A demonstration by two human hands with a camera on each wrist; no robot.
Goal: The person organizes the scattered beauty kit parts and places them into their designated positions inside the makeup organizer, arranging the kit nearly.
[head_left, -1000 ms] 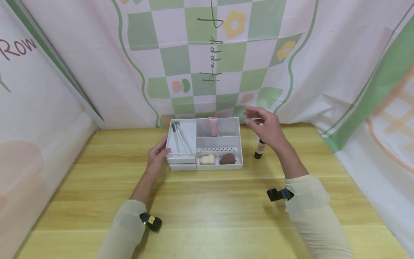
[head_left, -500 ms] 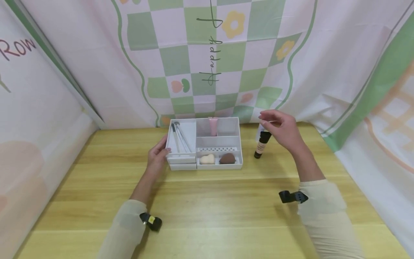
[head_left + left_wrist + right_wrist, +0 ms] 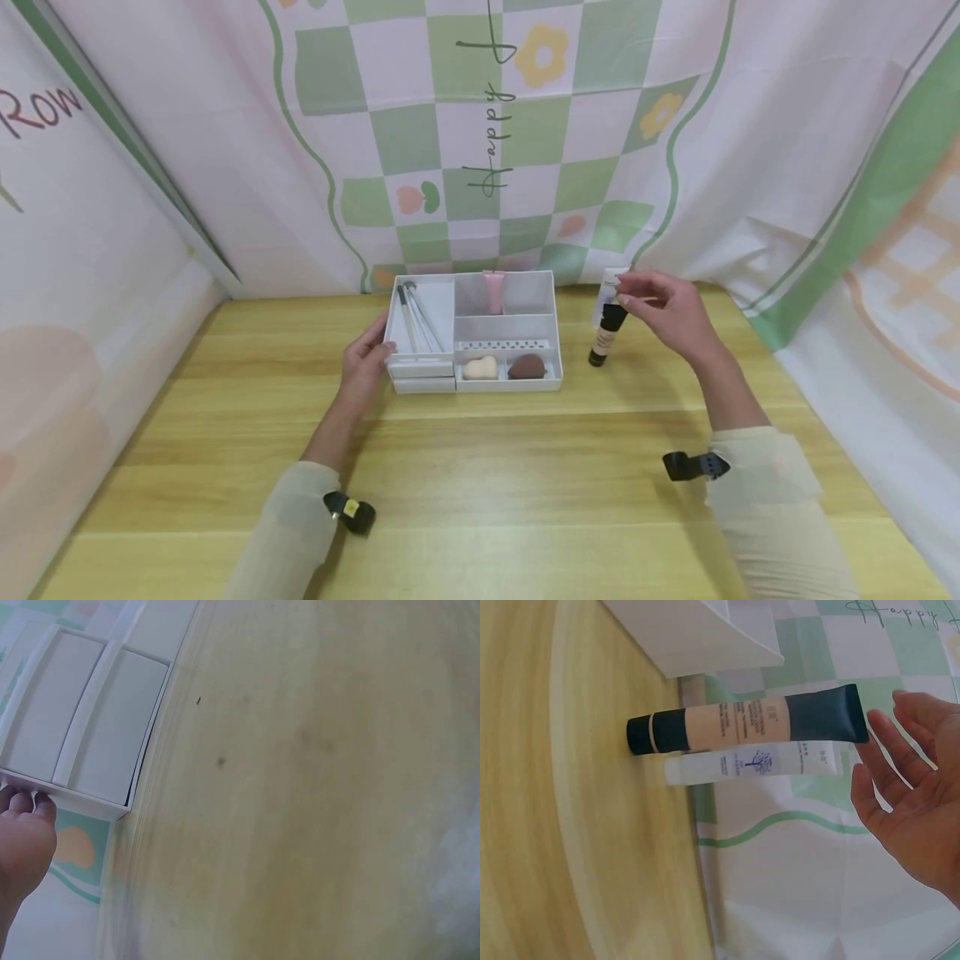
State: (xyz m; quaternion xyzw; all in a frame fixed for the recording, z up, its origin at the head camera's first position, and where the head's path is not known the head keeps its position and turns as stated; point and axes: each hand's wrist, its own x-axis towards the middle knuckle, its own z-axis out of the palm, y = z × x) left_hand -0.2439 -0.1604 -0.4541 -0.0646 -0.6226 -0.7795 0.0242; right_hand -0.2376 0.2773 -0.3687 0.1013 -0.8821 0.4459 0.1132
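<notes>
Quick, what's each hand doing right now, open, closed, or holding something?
Left hand: open, fingers resting against the left side of the white organizer.
Right hand: open, fingers spread by the top of the beige tube, holding nothing.

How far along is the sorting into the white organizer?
Done: the white plastic organizer tray holds metal tools, a pink tube and two makeup sponges. In hand: the left hand rests on the tray's edge; the right hand, fingers straight, reaches for the beige tube with black ends. Left: that tube and the white tube behind it, both standing outside on the wooden table.
</notes>
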